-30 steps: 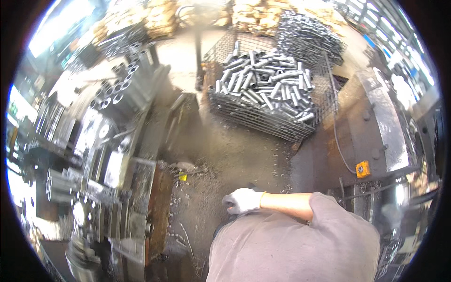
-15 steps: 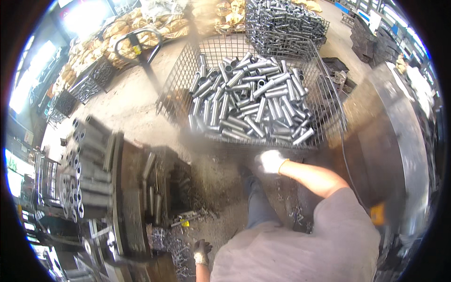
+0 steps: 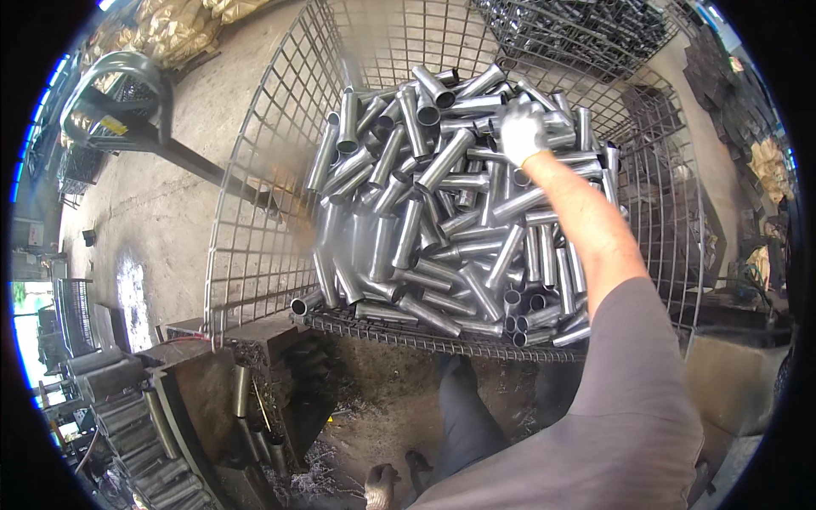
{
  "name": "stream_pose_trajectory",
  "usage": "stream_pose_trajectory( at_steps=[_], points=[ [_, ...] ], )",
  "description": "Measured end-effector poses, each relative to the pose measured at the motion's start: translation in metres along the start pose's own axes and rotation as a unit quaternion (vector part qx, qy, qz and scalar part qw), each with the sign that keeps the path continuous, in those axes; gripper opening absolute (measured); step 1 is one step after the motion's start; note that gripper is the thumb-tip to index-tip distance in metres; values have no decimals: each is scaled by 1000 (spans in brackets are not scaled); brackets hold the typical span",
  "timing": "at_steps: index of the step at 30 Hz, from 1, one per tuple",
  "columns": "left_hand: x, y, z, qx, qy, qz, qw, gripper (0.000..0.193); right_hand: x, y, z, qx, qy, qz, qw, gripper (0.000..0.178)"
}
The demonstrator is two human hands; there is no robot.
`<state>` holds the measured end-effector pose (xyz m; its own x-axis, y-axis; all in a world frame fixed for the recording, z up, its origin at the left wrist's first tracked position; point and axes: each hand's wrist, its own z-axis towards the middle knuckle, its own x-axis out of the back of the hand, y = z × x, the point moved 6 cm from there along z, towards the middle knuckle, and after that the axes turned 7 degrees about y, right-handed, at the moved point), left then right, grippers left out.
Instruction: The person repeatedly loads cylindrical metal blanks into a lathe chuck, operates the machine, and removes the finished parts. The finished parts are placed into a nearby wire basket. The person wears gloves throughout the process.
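My right hand (image 3: 522, 134), in a white glove, reaches over the far right part of a heap of shiny metal tubes (image 3: 448, 160). Its fingers are slightly blurred but look stretched out over the tubes, with no tube lifted in them. Each tube is short, with a flared end. They fill a wire mesh basket (image 3: 242, 212) and lie in all directions. My left hand (image 3: 381, 486) hangs low beside my leg, in a glove with a dark palm and a pale cuff. Its fingers are loosely bent and a little apart, and nothing shows in them.
Left of the basket stands a pallet jack handle (image 3: 119, 102). A bench (image 3: 200, 399) at the lower left carries several loose tubes, with stacked tubes (image 3: 140, 433) beside it. Another mesh basket of dark parts (image 3: 578, 38) is behind. Metal shavings (image 3: 314, 476) litter the floor.
I have come closer to the basket, which now fills more of the view. My right hand has moved from in front of the basket to over the tubes. My left hand stays low.
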<state>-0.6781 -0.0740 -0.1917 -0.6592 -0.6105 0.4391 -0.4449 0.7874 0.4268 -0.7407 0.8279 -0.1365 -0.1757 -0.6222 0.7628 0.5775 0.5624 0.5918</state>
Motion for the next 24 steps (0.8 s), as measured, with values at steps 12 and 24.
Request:
stream_pose_trajectory(
  at_steps=[12, 24],
  points=[
    [-149, 381, 89, -334, -76, 141, 929, 75, 44, -31, -2, 179, -178, 275, 928, 57],
    [-1, 186, 59, -56, 15, 269, 961, 95, -11, -221, 15, 216, -25, 325, 920, 26]
  ],
)
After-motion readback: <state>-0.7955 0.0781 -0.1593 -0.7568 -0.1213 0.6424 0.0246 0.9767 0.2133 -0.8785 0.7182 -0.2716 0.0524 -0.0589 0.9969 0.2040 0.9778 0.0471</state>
